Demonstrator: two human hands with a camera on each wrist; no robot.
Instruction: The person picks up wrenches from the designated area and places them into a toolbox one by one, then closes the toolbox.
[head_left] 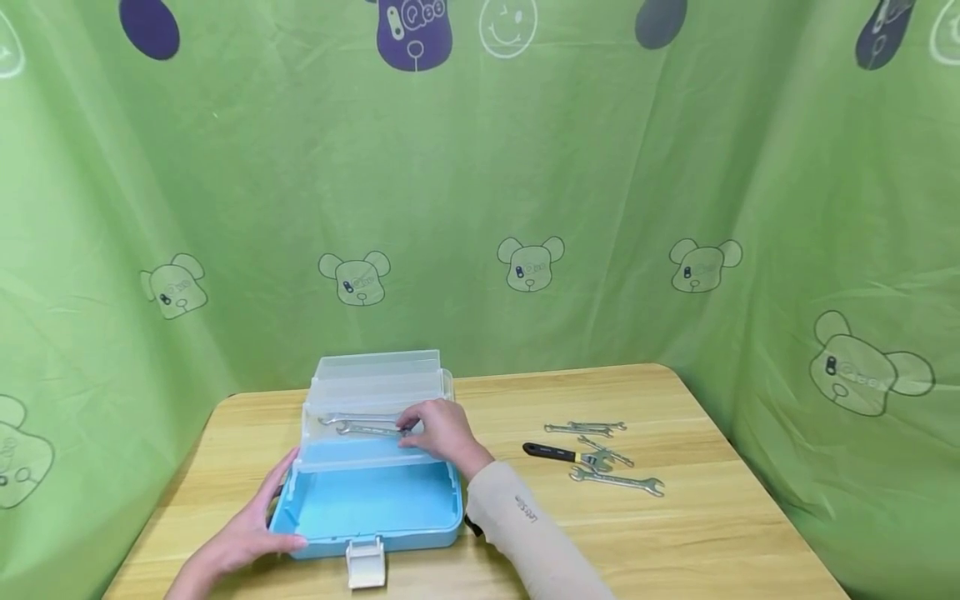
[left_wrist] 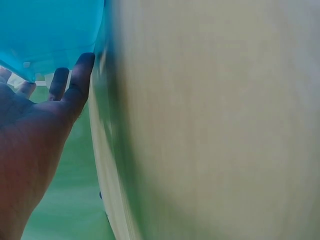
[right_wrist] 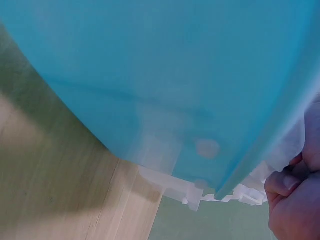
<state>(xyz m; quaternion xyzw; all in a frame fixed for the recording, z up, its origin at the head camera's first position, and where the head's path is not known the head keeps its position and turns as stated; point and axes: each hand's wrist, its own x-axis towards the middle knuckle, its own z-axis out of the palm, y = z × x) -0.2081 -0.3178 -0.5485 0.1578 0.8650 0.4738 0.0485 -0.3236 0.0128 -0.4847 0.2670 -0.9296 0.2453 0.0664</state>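
A light blue toolbox (head_left: 375, 546) stands with its translucent upper trays (head_left: 375, 389) folded up toward the back. My left hand (head_left: 243, 533) holds the box's left side, thumb over the front corner and fingers along the side; in the left wrist view these fingers touch the blue wall. Over a clear tray, my right hand (head_left: 442, 433) pinches the right end of an open-end wrench (head_left: 367, 429). Just behind it in the tray lies another wrench (head_left: 352, 417). In the right wrist view the curled fingers (right_wrist: 282, 185) show beyond the blue wall, and the wrench is hidden.
On the table (head_left: 510, 500) to the right lie several silver wrenches (head_left: 618, 481) and an adjustable wrench (head_left: 551, 452) with a black handle. A white latch (head_left: 366, 565) hangs at the toolbox's front. Green printed cloth (head_left: 600, 167) surrounds the table.
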